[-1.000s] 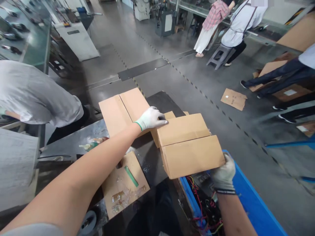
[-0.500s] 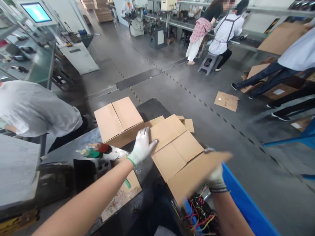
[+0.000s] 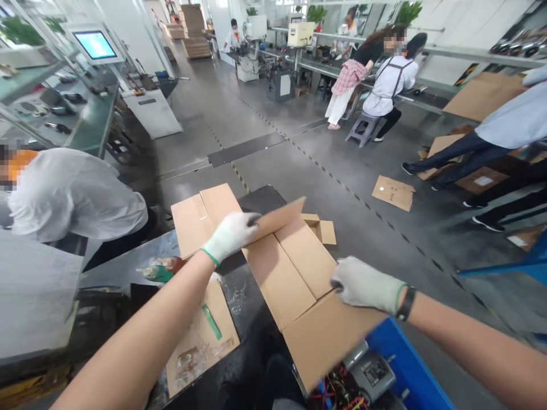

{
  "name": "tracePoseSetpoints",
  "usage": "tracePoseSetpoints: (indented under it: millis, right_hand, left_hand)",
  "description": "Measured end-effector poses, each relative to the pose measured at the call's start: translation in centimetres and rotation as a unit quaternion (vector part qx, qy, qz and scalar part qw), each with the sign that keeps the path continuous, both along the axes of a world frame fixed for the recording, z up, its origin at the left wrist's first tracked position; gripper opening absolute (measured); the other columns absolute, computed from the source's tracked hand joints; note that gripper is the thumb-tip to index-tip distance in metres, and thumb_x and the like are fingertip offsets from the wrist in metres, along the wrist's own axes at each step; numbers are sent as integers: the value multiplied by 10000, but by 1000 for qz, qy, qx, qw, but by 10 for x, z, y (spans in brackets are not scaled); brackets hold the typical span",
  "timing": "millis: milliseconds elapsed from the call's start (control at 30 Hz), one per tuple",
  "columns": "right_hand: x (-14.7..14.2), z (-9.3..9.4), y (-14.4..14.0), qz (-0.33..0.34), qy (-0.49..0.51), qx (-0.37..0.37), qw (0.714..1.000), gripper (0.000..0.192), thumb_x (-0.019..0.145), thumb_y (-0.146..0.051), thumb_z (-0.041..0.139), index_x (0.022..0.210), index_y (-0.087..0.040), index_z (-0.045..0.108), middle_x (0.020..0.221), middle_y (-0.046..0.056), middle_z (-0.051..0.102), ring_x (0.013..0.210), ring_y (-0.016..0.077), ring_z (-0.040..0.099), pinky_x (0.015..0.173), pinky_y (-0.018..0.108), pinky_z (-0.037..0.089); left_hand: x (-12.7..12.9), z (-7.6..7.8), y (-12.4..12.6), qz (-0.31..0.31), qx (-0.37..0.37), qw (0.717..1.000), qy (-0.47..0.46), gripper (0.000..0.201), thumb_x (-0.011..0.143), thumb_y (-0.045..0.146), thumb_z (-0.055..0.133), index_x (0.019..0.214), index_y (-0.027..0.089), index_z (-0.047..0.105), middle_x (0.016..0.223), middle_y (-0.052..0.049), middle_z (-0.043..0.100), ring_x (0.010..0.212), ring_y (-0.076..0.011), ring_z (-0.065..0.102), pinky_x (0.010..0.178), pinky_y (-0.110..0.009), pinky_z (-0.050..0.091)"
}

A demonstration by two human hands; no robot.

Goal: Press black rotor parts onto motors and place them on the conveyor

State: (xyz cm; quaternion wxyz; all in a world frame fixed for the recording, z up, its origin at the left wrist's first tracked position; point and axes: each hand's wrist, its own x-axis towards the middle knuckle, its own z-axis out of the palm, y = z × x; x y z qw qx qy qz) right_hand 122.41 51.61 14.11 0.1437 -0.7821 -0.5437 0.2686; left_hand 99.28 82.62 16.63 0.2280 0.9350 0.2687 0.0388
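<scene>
Head camera, looking forward and down over a dark workbench [image 3: 260, 199] in a factory hall. A brown cardboard box [image 3: 294, 273] lies on the bench in front of the wearer, partly over a blue bin [image 3: 410, 370] that holds red and black wires. The gloved left hand [image 3: 231, 234] is curled round the edge of the box's far flap, lifting it at an angle, which seems to hold the top open. The gloved right hand [image 3: 365, 283] lies fingers spread and loosely bent on the near flaps, apparently pressing them flat; it grips nothing clearly. The box is plain, creased along its folds, unprinted. A second closed box [image 3: 200, 219] sits just behind it. A flat cardboard sheet [image 3: 199, 341] with a green stick lies nearer. A person in white [image 3: 77, 193] bends at left.
</scene>
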Motion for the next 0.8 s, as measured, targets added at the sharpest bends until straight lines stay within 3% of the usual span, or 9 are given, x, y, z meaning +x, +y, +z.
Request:
tracePoseSetpoints:
  millis: [100,233,300,400,500,600,700,800]
  right_hand:
    - [-39,-16,17,150,-32,-70,986,28,691,-208,683,696,-189,702,745,100,722,779,267,684,806,368,530]
    - [-51,-29,-6,147,87,38,985,402,765,-99,536,1096,-166,754,1222,149,741,1187,290,674,1053,422,535]
    - [-54,-27,-18,216,172,95,956,570,775,-43,468,1244,-220,740,1429,107,666,1379,247,586,1194,434,458]
    - [-69,-18,-13,355,181,105,911,686,768,-22,487,1339,-317,728,1578,47,569,1530,275,444,1281,520,347]
    - [-87,-11,12,429,92,77,895,698,845,-79,553,1450,-413,650,1674,52,455,1552,388,386,1220,638,368]
    - [-92,-12,27,395,-30,21,918,570,875,-119,593,1416,-274,686,1522,189,584,1381,429,556,1093,620,474]
    - [-88,-9,17,319,-100,-29,942,469,861,-59,561,1290,-156,726,1306,200,706,1203,352,664,1031,510,510]
    - [-78,13,-1,258,-146,-14,955,490,856,-26,523,1280,-171,721,1329,174,706,1255,342,634,1073,493,455]
  left_hand:
    - [10,-9,35,79,108,991,-16,510,898,165,547,1370,243,723,1357,-131,754,1211,-360,700,1035,-479,547]
    - [19,-42,29,82,136,987,-11,577,851,75,535,1370,240,728,1564,-167,597,1398,-424,566,1131,-618,476]
    - [15,-47,16,28,143,989,-33,634,839,27,487,1368,279,730,1614,-119,560,1484,-396,498,1216,-646,394]
    - [-12,-35,11,-92,73,992,-56,725,758,-10,477,1330,342,750,1545,-31,643,1502,-301,514,1310,-570,313]
    - [-59,-18,22,-132,-98,986,15,611,731,65,514,1184,337,821,1375,-14,762,1329,-259,679,1212,-415,482]
    - [-100,-11,26,-97,-203,972,62,628,737,123,506,1244,351,797,1352,9,774,1243,-242,731,1125,-357,554]
    - [-123,-12,20,-82,-187,979,12,595,782,166,534,1288,364,776,1416,13,739,1312,-243,696,1180,-366,512]
    - [-138,-14,15,-93,-141,985,-23,631,752,153,595,1306,401,766,1451,22,716,1346,-258,677,1199,-386,507]
